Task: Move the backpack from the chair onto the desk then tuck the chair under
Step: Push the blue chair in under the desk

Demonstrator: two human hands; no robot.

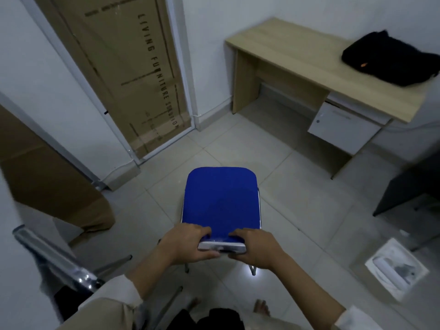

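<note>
The black soft fabric backpack (pixel 390 59) lay slumped on the pale wood-grain worktop (pixel 297 55), at the end above the white drawer unit (pixel 342 128), so the first half of the job looked done. The blue padded metal-framed chair (pixel 220 198) stood on the pale tiled floor (pixel 297 186), well apart from the worktop and with its seat bare. Both hands held the top of the chair's backrest: the left hand (pixel 188 244) and the right hand (pixel 253 248) sat side by side, fingers (pixel 202 231) curled over the white top rail and closed on it, thumbs behind. From that grip, the worktop's open knee space lay ahead and off to the right, beyond the front of the chair's seat, with the right hand on the nearer side. The seat's front pointed straight ahead rather than at the opening, so the chair likely needed turning rightward before being pushed in. A tall brown cardboard carton (pixel 133 75) leaned against the wall left of the worktop.
</note>
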